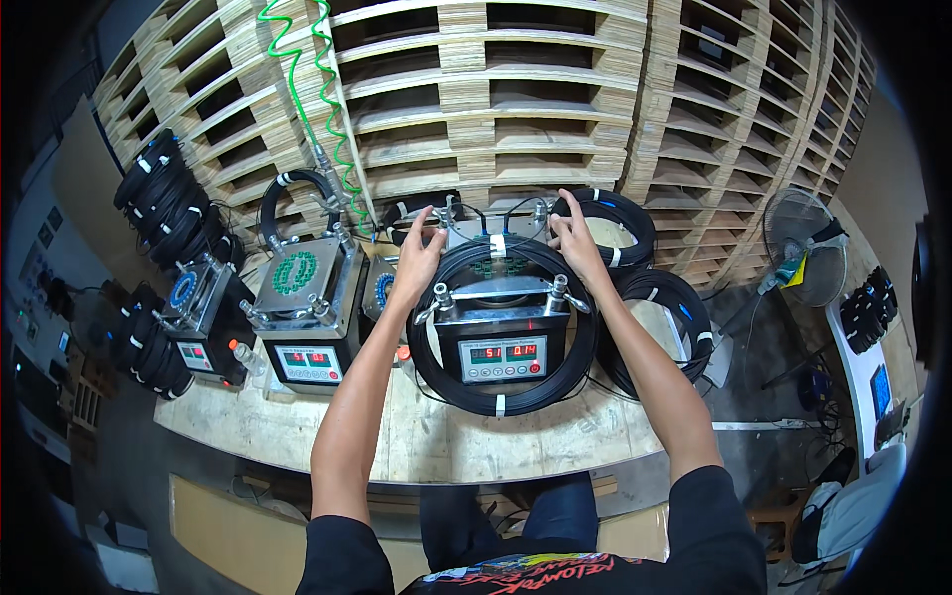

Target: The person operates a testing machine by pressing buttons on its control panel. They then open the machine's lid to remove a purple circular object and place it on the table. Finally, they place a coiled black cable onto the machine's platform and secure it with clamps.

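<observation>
A polishing machine with a lit red display stands in front of me. A large coil of black cable, bound with white bands, hangs around its front and top. My left hand is at the machine's back left corner, its fingers apart beside a metal clamp post. Across from it, my right hand has its index finger raised and thumb spread, close to the back right clamp post. Neither hand visibly grips anything. Part of the green disc on top shows behind the coil.
Two similar machines, a middle one and a smaller-looking one, stand to the left. More cable coils lie at right, with stacked coils at far left. Wooden pallets rise behind the worktable. A fan stands right.
</observation>
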`<action>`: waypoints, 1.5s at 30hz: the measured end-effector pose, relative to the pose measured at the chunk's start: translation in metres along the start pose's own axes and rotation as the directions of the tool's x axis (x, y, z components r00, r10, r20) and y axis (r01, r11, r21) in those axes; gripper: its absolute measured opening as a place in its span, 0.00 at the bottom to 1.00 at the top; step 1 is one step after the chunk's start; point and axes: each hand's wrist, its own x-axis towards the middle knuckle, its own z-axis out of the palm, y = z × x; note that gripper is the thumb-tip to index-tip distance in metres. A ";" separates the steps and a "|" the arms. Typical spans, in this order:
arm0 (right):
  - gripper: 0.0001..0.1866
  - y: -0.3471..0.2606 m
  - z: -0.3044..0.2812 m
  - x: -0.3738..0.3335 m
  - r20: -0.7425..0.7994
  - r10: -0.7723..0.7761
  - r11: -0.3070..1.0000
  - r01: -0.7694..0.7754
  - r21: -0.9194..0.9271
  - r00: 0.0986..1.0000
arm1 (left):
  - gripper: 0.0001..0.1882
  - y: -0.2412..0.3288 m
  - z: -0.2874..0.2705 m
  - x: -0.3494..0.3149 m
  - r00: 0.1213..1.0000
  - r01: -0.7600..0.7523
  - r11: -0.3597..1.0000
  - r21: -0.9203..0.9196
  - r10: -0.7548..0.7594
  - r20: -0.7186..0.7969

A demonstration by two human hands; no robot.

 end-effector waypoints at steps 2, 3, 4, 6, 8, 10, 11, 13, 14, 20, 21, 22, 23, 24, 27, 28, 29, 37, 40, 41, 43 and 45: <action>0.30 -0.001 0.000 0.000 0.006 0.011 0.999 -0.011 -0.038 1.000 | 0.29 -0.002 0.000 0.001 1.000 -0.011 1.000 0.016 0.011 -0.011; 0.30 -0.001 0.000 0.001 0.007 0.017 0.999 -0.017 -0.052 1.000 | 0.29 -0.005 0.000 0.003 1.000 -0.019 1.000 0.025 0.019 -0.017; 0.31 0.000 -0.001 0.002 0.009 0.024 0.998 -0.023 -0.066 1.000 | 0.28 -0.008 0.000 0.005 1.000 -0.022 1.000 0.015 0.022 -0.017; 0.31 0.000 -0.002 0.001 0.009 0.020 0.990 -0.019 -0.139 1.000 | 0.27 -0.008 0.001 0.006 0.999 -0.028 1.000 -0.005 0.028 -0.016; 0.32 -0.001 -0.003 0.001 0.028 0.030 0.985 -0.025 -0.169 0.999 | 0.27 -0.004 0.002 0.004 1.000 0.011 1.000 0.015 -0.010 -0.025; 0.32 0.000 -0.006 0.002 0.066 0.051 0.987 -0.040 -0.158 0.997 | 0.28 -0.001 0.002 0.003 0.999 0.024 0.999 0.024 -0.023 -0.034; 0.32 0.001 -0.006 0.002 0.062 0.048 0.989 -0.039 -0.140 0.997 | 0.29 0.001 0.002 0.003 0.999 0.018 1.000 0.025 -0.017 -0.038; 0.32 -0.001 -0.002 0.001 0.064 0.038 0.994 -0.032 -0.101 0.997 | 0.30 -0.003 0.000 0.004 0.999 0.003 1.000 0.028 -0.001 -0.054; 0.32 -0.002 0.000 0.001 0.064 0.043 0.997 -0.038 -0.074 0.997 | 0.30 -0.005 -0.001 0.005 0.998 -0.008 1.000 0.030 0.010 -0.062; 0.33 -0.003 -0.004 -0.001 0.061 0.053 0.998 -0.051 -0.035 0.997 | 0.29 0.005 0.003 -0.003 0.999 -0.009 1.000 0.008 0.010 -0.048; 0.33 -0.003 -0.004 -0.001 0.067 0.042 0.999 -0.040 -0.022 0.997 | 0.29 0.008 0.002 -0.004 0.999 0.005 1.000 -0.025 -0.006 -0.042; 0.33 -0.002 -0.003 0.000 0.071 0.030 1.000 -0.029 -0.010 0.997 | 0.29 0.006 0.002 -0.003 0.999 0.007 0.999 -0.039 -0.008 -0.034; 0.33 -0.002 -0.003 0.000 0.072 0.025 1.000 -0.024 -0.013 0.997 | 0.29 0.004 0.002 -0.002 1.000 0.010 0.999 -0.054 -0.011 -0.026; 0.33 0.000 -0.002 0.002 0.074 0.019 1.000 -0.018 -0.016 0.997 | 0.29 -0.002 0.001 0.001 1.000 0.012 0.998 -0.069 -0.013 -0.020; 0.32 0.002 -0.002 0.003 0.070 0.027 0.999 -0.024 -0.040 0.997 | 0.28 -0.010 0.000 0.007 0.999 -0.032 0.999 -0.027 0.031 -0.021; 0.32 0.003 -0.003 0.002 0.066 0.035 0.998 -0.032 -0.051 0.997 | 0.28 -0.008 0.000 0.005 1.000 -0.003 1.000 -0.028 0.002 -0.008; 0.32 0.003 -0.003 0.002 0.060 0.041 0.998 -0.038 -0.044 0.997 | 0.27 -0.006 0.000 0.004 1.000 0.026 0.999 -0.029 -0.026 0.004; 0.31 0.010 -0.003 0.006 0.052 -0.003 1.000 0.003 -0.004 0.999 | 0.27 -0.003 0.002 0.003 0.999 0.031 0.999 0.036 -0.030 -0.024; 0.31 0.003 -0.005 0.003 0.075 0.048 0.999 -0.049 0.018 0.996 | 0.29 -0.001 0.000 0.001 0.999 0.049 0.999 -0.004 -0.049 0.006; 0.31 0.000 -0.004 0.001 0.059 0.054 0.998 -0.056 0.030 0.997 | 0.30 -0.001 -0.001 0.002 0.999 0.047 0.999 -0.013 -0.047 0.020; 0.31 -0.005 -0.002 -0.003 0.024 0.065 0.996 -0.066 0.051 0.998 | 0.31 -0.002 -0.001 0.003 0.999 0.037 0.999 -0.039 -0.035 0.034; 0.30 -0.011 -0.002 -0.007 -0.003 0.080 0.996 -0.080 0.034 0.997 | 0.31 -0.004 -0.001 0.004 0.999 0.023 0.997 -0.069 -0.021 0.027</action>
